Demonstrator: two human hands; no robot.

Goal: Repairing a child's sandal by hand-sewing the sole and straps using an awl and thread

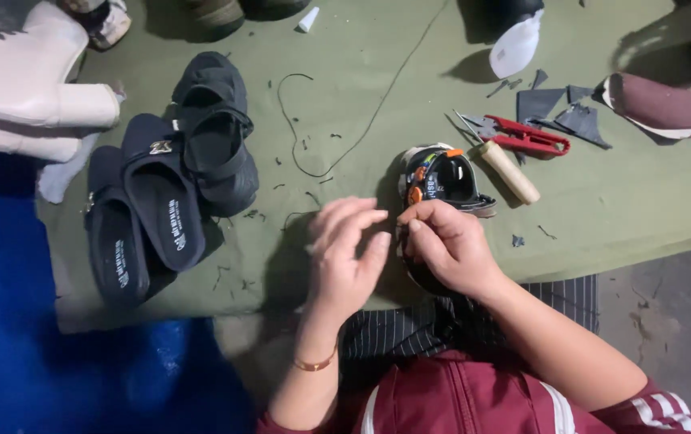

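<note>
Sandal [442, 181], small, black with orange trim, long axis up-frame at centre; right hand [450, 245] pinched on its near end, left hand [345, 257] loosely open beside, fingers spread.

Sandal [442, 178] at centre frame on the cloth [619, 217], hands [450, 245] just below it. Slippers [160, 205] lie left; cutters [526, 137] and awl handle [508, 171] right.

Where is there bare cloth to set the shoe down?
Bare cloth lies right of the wooden handle, below the red cutters. Another patch lies above the shoe, crossed by thread. The sandals crowd the left.
</note>
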